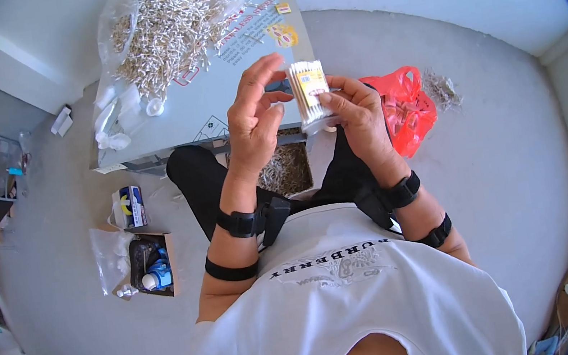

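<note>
My right hand (362,114) grips a small clear packet of cotton swabs (310,87) by its right side, thumb across the front. The packet stands upright above the near edge of the table, with a yellow label inside and a loose plastic end at its bottom. Just left of it is my left hand (254,120), fingers curved and apart, with nothing in it. Beyond both hands, a big heap of loose cotton swabs (169,34) fills a clear plastic bag on the grey table-like surface (214,93). Yellow labels (282,35) lie on that surface, right of the heap.
A box of loose swabs (286,170) sits between my legs. To the right are a red plastic bag (412,116) and a scattered pile (441,90) on the floor. On the left stand a blue-and-white box (130,206) and an open carton (171,266) containing a blue bottle (158,276).
</note>
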A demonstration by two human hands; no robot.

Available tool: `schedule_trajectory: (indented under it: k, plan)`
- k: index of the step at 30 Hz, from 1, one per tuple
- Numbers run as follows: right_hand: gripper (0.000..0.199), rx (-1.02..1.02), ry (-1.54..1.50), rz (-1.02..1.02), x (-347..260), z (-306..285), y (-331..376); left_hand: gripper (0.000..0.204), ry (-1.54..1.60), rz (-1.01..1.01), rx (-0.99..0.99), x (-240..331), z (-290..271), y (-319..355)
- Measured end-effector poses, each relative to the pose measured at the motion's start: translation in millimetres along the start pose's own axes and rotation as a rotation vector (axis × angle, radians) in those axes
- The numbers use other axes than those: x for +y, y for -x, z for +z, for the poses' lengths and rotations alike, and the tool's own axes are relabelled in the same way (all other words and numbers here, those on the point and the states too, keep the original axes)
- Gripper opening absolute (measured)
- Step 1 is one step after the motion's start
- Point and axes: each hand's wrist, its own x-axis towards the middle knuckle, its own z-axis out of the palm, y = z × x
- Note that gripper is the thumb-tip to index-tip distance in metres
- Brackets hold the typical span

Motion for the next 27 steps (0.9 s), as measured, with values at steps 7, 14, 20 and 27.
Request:
schedule_trajectory:
  k: [7, 14, 20, 27]
  plan:
    - [0.034, 0.093, -0.092, 0.170, -7.4, -2.5, -6.8, 0.044, -0.638, 0.301, -0.213, -5.8, -1.7, -8.0]
    - [0.028, -0.095, -0.158, 0.117, 6.6, -17.2, -11.4, 0.030, -0.302, -0.020, -0.130, -21.9, -0.1, -2.5]
    - [0.033, -0.116, -0.162, 0.034, 26.7, -19.3, -12.4, 0.034, -0.093, -0.102, -0.073, -32.3, 1.9, 4.1]
    - [0.036, -0.104, -0.108, -0.032, 34.5, -24.3, -11.9, 0.031, 0.012, -0.101, -0.149, -31.2, 5.3, 2.6]
